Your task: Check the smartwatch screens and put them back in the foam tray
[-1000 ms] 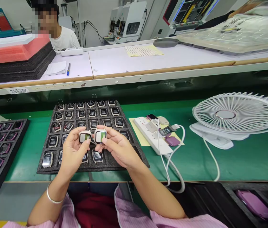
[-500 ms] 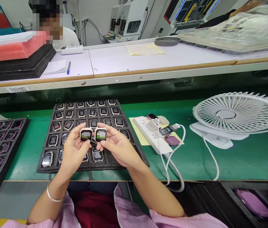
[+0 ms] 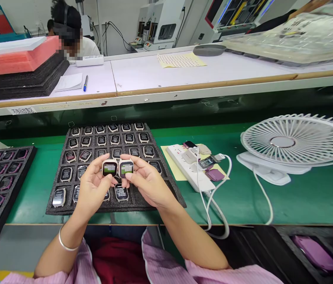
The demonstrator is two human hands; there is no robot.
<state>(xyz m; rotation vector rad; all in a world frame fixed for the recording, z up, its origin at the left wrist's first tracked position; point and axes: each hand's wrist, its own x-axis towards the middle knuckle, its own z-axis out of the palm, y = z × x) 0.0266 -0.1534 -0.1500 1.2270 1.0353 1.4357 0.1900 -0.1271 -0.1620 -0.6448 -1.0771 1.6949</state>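
Observation:
My left hand (image 3: 93, 185) is closed around one smartwatch (image 3: 110, 167), its thumb at the lower edge of the lit screen. Beside it, a second smartwatch (image 3: 125, 169) is gripped in my right hand (image 3: 148, 179), the thumb resting on its screen. Both watch cases are pale, and their screens show green and grey patches. The two are held side by side, close together, above a dark foam tray (image 3: 142, 202). Rows of similar pale watches sit in the tray's slots, such as the watch (image 3: 59, 197) at the front left corner. My hands hide some middle slots.
Another foam tray (image 3: 9, 189) with purple-edged watches lies at the left. To the right are a white power strip (image 3: 190, 167) with cables and small devices, then a white fan (image 3: 281, 142). A raised shelf (image 3: 142, 81) runs along the back; a person sits behind it.
The two watches have shifted slightly right and closer together, and my right thumb now overlaps its watch's screen. The person behind the shelf has lowered their head.

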